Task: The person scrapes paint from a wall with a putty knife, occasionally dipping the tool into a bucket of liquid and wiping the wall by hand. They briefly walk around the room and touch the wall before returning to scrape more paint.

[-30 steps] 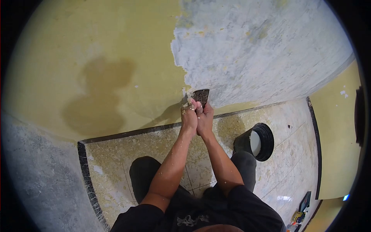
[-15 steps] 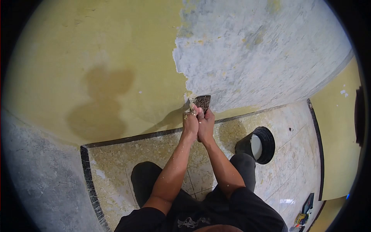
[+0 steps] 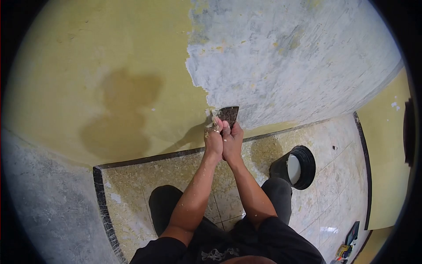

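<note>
Both my hands are together on a paint scraper [image 3: 229, 115] in the middle of the view. Its broad, dark, speckled blade points up against the wall near the ragged edge of the yellow paint [image 3: 132, 53]. My left hand [image 3: 213, 141] is closed round the tool from the left, with pale flakes and crumbs stuck to its thumb and knuckles. My right hand [image 3: 234, 140] closes on it from the right, a thumb lying along the base of the blade. The handle is mostly hidden by the fingers. To the right of the blade, the wall is stripped to a whitish-grey surface [image 3: 263, 70].
A black bucket [image 3: 309, 160] with whitish liquid stands on the tiled floor [image 3: 327, 193] by my right knee. Paint flakes litter the floor along the dark baseboard [image 3: 176, 154]. A grey surface [image 3: 39, 198] lies at left. Several small items [image 3: 345, 251] lie at lower right.
The view has shifted slightly, so the paint edge sits further left in it. My hands and the scraper have moved only a little and keep the same grip.
</note>
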`<state>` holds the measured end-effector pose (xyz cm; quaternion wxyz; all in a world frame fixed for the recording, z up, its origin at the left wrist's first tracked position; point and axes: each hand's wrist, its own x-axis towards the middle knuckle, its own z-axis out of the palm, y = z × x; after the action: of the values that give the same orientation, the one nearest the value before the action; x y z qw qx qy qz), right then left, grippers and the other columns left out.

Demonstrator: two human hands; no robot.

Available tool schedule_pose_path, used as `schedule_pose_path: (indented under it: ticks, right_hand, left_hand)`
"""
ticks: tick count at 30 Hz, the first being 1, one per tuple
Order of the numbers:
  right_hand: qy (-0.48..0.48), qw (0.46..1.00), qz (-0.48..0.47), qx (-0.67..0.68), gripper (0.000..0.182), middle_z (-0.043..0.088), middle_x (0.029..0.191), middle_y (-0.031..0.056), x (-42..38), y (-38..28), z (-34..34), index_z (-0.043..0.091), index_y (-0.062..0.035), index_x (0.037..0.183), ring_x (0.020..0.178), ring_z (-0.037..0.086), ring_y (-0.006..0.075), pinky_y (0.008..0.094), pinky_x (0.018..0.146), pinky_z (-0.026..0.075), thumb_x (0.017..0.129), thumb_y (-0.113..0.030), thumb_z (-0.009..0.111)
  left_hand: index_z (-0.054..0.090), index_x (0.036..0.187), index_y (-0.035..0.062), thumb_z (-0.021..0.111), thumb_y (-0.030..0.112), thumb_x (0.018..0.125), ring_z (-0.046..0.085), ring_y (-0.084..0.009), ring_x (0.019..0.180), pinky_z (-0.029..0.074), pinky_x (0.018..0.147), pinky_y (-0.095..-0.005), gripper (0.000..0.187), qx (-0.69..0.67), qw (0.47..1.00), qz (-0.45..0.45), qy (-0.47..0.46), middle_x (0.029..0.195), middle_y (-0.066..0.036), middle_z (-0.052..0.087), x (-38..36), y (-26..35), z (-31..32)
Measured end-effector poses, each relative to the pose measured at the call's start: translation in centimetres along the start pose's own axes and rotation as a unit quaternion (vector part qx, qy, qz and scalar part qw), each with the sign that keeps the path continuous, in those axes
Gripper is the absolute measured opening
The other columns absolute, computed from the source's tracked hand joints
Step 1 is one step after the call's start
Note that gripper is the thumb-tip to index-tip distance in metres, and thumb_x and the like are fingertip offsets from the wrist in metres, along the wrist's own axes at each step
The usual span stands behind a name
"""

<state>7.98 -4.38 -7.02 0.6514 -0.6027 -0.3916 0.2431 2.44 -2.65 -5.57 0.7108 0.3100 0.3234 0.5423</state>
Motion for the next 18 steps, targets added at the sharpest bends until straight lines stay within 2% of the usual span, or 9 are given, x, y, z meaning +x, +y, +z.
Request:
schedule_pose_path:
  ticks: [3,7,9,10,12,14,16,17,18]
  right_hand:
    - [0.0,1.0,0.009,0.024,0.016,0.065,0.089,0.007,-0.5,0.4,-0.3,0.061,0.0019,0.102,0.078,0.056,0.0118,0.0279,0.071,0.046,0.093,-0.006,0.05]
    - [-0.017,1.0,-0.012,0.012,0.015,0.065,0.088,0.0059,0.0,-2.5,-0.2,0.06,0.0017,0.102,0.078,0.055,0.0108,0.0278,0.07,0.046,0.094,-0.007,0.051]
    - [-0.017,0.999,-0.031,-0.013,0.015,0.065,0.087,0.0056,0.4,-2.7,0.1,0.06,0.0014,0.101,0.078,0.055,0.0106,0.0277,0.07,0.046,0.094,-0.007,0.05]
    - [-0.014,1.0,-0.027,0.007,0.015,0.064,0.088,0.0044,0.4,-2.5,0.5,0.059,0.0015,0.1,0.078,0.054,0.0098,0.0271,0.07,0.046,0.095,-0.009,0.05]
    - [-0.007,0.999,-0.031,0.026,0.017,0.064,0.088,0.0032,0.4,-2.2,0.7,0.059,0.0016,0.098,0.077,0.053,0.0089,0.0266,0.069,0.045,0.097,-0.012,0.049]
    - [-0.011,1.0,-0.006,0.026,0.016,0.064,0.088,0.0036,0.0,-1.0,0.5,0.059,0.0016,0.097,0.078,0.053,0.0092,0.0266,0.069,0.045,0.097,-0.011,0.049]
    - [-0.006,1.0,-0.005,0.027,0.015,0.064,0.087,0.0042,-0.3,0.2,0.3,0.059,0.0016,0.099,0.077,0.054,0.0095,0.0266,0.069,0.045,0.095,-0.007,0.048]
    - [0.002,1.0,-0.001,0.031,0.015,0.064,0.085,0.0049,-0.6,0.2,0.2,0.06,0.0016,0.101,0.077,0.054,0.0099,0.0267,0.068,0.045,0.094,-0.004,0.047]
    - [0.001,1.0,-0.003,0.029,0.015,0.064,0.085,0.0049,-0.6,0.1,0.2,0.06,0.0016,0.101,0.077,0.054,0.0099,0.0267,0.068,0.045,0.094,-0.004,0.047]
  left_hand:
    - [0.057,0.09,0.0052,0.048,0.032,0.098,0.051,-0.0114,0.083,0.044,0.078,-0.0309,0.029,0.016,0.998,-0.064,0.008,0.088,0.0,0.056,-0.4,0.1,0.1]
    - [0.058,0.09,0.0047,0.047,0.032,0.099,0.049,-0.0126,0.082,0.043,0.079,-0.0319,0.031,0.068,0.997,-0.038,0.01,0.088,0.0,0.056,0.1,0.9,0.6]
    - [0.058,0.109,0.0052,0.052,0.034,0.096,0.049,-0.0118,0.096,0.042,0.085,-0.0305,0.032,0.04,0.998,-0.053,-0.017,0.104,-0.002,0.056,0.3,2.0,0.5]
    - [0.058,0.109,0.0052,0.052,0.034,0.096,0.049,-0.0118,0.096,0.042,0.085,-0.0305,0.032,0.043,0.997,-0.058,-0.016,0.104,-0.002,0.056,0.1,1.7,0.0]
    - [0.059,0.107,0.0056,0.053,0.036,0.096,0.049,-0.0119,0.095,0.042,0.084,-0.0305,0.033,0.058,0.998,-0.006,-0.038,0.103,-0.002,0.056,0.3,1.3,-0.3]
    - [0.06,0.105,0.0062,0.053,0.038,0.096,0.05,-0.0123,0.094,0.042,0.084,-0.0301,0.033,0.013,0.999,-0.011,-0.05,0.102,-0.002,0.056,-0.1,0.9,-0.2]
    - [0.061,0.101,0.0061,0.051,0.038,0.096,0.05,-0.0122,0.092,0.042,0.084,-0.0298,0.034,0.018,0.999,-0.041,-0.009,0.099,-0.001,0.057,0.0,-0.2,-0.3]
    - [0.061,0.104,0.005,0.05,0.039,0.097,0.05,-0.012,0.092,0.042,0.085,-0.0297,0.036,0.033,0.997,-0.048,-0.051,0.099,-0.001,0.057,0.3,-0.3,-1.0]
    - [0.061,0.104,0.005,0.05,0.039,0.097,0.05,-0.012,0.092,0.042,0.085,-0.0297,0.036,0.03,0.997,-0.047,-0.052,0.099,-0.001,0.057,0.4,-0.7,-1.1]
